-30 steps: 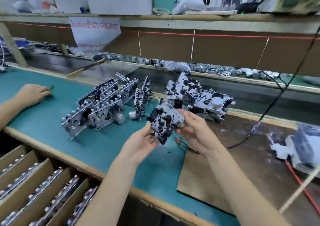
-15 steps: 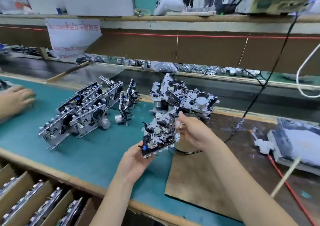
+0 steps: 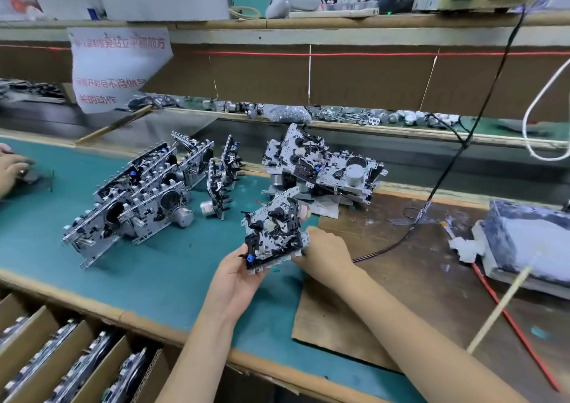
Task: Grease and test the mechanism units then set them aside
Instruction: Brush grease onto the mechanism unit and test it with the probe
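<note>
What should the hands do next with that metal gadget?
Probably press the tabs along its lower edge to test it: the left hand and right hand grip the mechanism unit face up above the green mat, right fingers beside those tabs.

Bright, even light is coming from overhead and spreading across the bench (image 3: 169, 273), throwing only soft, short shadows beneath the piled units (image 3: 138, 205). Their metal plates are glinting with small highlights. The wide-angle lens is bowing the shelf (image 3: 308, 21) and the bench edge toward the corners. The mechanism unit (image 3: 274, 233) at the centre is showing sharp, while the stick (image 3: 499, 307) at the right and another person's hand (image 3: 12, 168) at the left edge are smearing into blur.
</note>
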{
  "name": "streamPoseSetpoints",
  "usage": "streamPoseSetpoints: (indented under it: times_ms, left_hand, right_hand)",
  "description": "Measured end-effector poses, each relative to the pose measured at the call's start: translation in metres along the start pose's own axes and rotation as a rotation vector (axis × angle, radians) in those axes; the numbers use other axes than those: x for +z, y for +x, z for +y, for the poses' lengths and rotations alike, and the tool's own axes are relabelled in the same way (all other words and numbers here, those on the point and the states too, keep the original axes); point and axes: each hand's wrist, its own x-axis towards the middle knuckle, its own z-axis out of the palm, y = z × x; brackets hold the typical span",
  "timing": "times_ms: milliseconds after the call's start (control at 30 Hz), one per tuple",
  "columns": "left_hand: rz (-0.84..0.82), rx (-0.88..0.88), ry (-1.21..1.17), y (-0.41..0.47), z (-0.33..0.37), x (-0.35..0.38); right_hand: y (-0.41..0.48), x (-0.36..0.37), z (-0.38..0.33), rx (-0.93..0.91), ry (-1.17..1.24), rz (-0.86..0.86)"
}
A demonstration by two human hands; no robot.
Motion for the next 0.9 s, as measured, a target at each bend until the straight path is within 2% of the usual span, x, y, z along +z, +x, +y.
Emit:
streamPoseSetpoints:
  times_ms: [267,333,467,533,733,900]
  left_hand:
    - [0.039,0.002,0.051,-0.001,0.001,0.001]
    - [0.045,0.008,0.063,-0.001,0.001,0.002]
    - [0.061,-0.006,0.067,-0.002,0.001,0.0]
    - [0.04,-0.005,0.093,-0.002,0.001,0.0]
    - [-0.045,0.02,0.146,-0.005,0.003,0.002]
    - [-0.033,0.017,0.177,-0.003,0.003,0.0]
  right_hand:
    - [0.003,0.005,0.001,0.011,0.004,-0.077]
    - [0.003,0.001,0.003,0.075,0.19,-0.037]
    - [0.001,-0.021,0.019,0.229,0.8,-0.037]
    - [-0.005,-0.036,0.028,0.214,0.912,-0.041]
    - [-0.022,-0.061,0.038,0.05,0.632,0.076]
    - [-0.024,-0.062,0.035,-0.03,0.59,0.187]
